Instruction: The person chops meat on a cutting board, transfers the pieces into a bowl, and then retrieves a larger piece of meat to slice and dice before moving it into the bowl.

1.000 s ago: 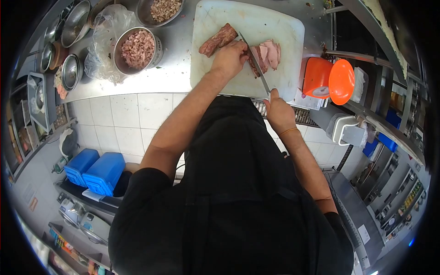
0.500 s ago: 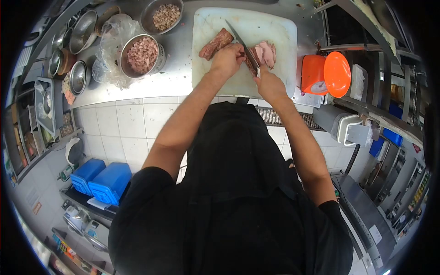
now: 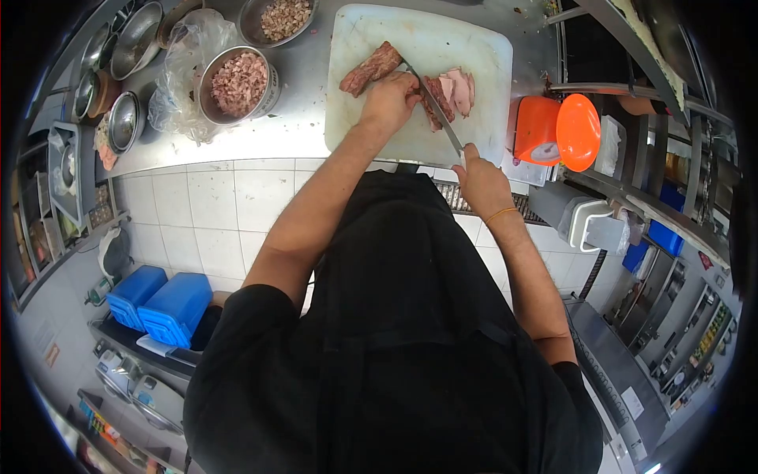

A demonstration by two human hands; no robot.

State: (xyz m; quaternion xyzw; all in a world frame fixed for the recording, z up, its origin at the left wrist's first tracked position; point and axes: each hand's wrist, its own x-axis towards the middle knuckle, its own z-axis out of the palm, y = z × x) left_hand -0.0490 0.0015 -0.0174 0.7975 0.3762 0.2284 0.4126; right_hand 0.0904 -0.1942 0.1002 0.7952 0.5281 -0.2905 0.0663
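- Right hand (image 3: 482, 180) has drawn back toward the counter's (image 3: 300, 118) near edge, fist closed on the knife (image 3: 434, 107).
- Left hand (image 3: 391, 96) presses the meat (image 3: 433, 99), fingers curled.
- Step: slicing; the next stroke needs the blade clear of the fingertips.

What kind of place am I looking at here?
Most likely a commercial kitchen prep station: a stainless steel counter holds a white cutting board with meat being sliced, metal bowls of diced meat stand beside it, and an orange scale sits at the right.
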